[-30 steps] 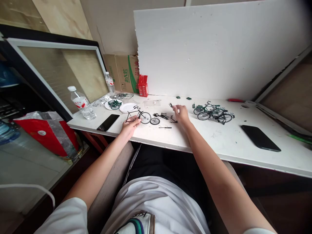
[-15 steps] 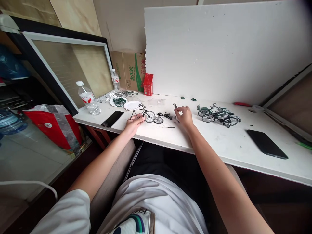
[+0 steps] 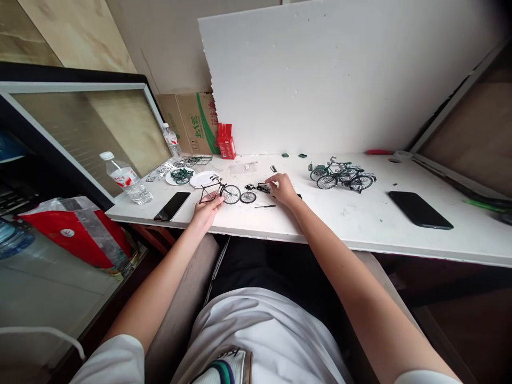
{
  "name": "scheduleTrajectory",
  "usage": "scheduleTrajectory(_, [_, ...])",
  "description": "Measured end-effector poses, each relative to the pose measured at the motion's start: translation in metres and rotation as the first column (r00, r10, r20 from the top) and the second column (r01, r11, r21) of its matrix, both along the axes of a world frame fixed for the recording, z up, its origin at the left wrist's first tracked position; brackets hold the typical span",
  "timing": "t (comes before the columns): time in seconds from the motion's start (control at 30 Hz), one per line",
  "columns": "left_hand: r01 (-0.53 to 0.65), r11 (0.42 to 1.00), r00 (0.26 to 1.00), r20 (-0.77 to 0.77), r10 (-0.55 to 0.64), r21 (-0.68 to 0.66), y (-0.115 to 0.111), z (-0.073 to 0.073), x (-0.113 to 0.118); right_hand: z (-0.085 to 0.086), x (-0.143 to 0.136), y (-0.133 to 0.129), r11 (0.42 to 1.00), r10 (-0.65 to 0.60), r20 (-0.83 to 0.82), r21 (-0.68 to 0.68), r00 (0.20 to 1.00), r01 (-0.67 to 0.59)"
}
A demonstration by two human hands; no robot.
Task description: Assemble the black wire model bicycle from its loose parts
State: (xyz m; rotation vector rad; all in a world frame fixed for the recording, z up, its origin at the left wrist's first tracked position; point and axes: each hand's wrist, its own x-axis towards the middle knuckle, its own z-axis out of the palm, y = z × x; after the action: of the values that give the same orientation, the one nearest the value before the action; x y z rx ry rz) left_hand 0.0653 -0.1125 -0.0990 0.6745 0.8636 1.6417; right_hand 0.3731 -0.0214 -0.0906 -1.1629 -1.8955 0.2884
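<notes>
My left hand (image 3: 206, 212) is closed around the rear of a small black model bicycle (image 3: 210, 189), which stands tilted with a spoked front wheel fitted and no rear wheel on it. A loose spoked wheel (image 3: 248, 198) lies on the table just right of it. Beyond that wheel are a small black part (image 3: 250, 186) and a longer black part (image 3: 263, 188). My right hand (image 3: 283, 189) is at the longer part, fingers bent in a pinch; what they hold, if anything, is too small to make out. A thin black rod-like tool (image 3: 265, 206) lies in front.
Assembled model bicycles (image 3: 344, 176) stand at the right, near a black phone (image 3: 420, 209). Another phone (image 3: 173, 206), white plates (image 3: 202, 180) with dark green parts on one, a water bottle (image 3: 127, 178) and a red box (image 3: 226, 142) are on the left side of the white table (image 3: 340, 224).
My right hand has moved left from beside the small parts to the longer black part. My left hand still holds the model bicycle. The whole view has turned to the right.
</notes>
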Motion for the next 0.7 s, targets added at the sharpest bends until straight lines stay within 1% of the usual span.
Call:
scheduleTrajectory(0.1, [0.011, 1.000, 1.000, -0.007, -0.011, 0.007, -0.001, 0.000, 0.000, 0.004, 0.015, 0.005, 0.993, -0.121, -0.228, -0.043, 0.966, 0.114])
scheduleTrajectory(0.17, [0.014, 1.000, 1.000, -0.013, -0.014, 0.009, -0.002, 0.000, 0.000, 0.006, 0.020, 0.006, 0.982, -0.191, -0.293, -0.044, 0.937, 0.186])
scheduleTrajectory(0.23, [0.013, 1.000, 1.000, -0.018, -0.013, 0.010, -0.002, 0.000, -0.001, 0.008, 0.021, 0.006, 0.980, -0.201, -0.305, -0.045, 0.931, 0.196])
scheduleTrajectory(0.37, [0.009, 1.000, 1.000, 0.005, -0.009, 0.016, -0.002, 0.001, -0.001, 0.008, 0.017, 0.003, 0.987, -0.163, -0.290, -0.038, 0.943, 0.159])
scheduleTrajectory(0.57, [0.006, 1.000, 0.999, 0.035, -0.006, -0.005, -0.003, 0.005, -0.001, 0.007, 0.019, 0.002, 0.977, -0.212, -0.307, -0.052, 0.928, 0.206])
scheduleTrajectory(0.7, [0.018, 1.000, 0.999, 0.041, -0.018, 0.002, -0.003, 0.005, -0.001, 0.009, 0.020, 0.003, 0.973, -0.232, -0.283, -0.061, 0.931, 0.224])
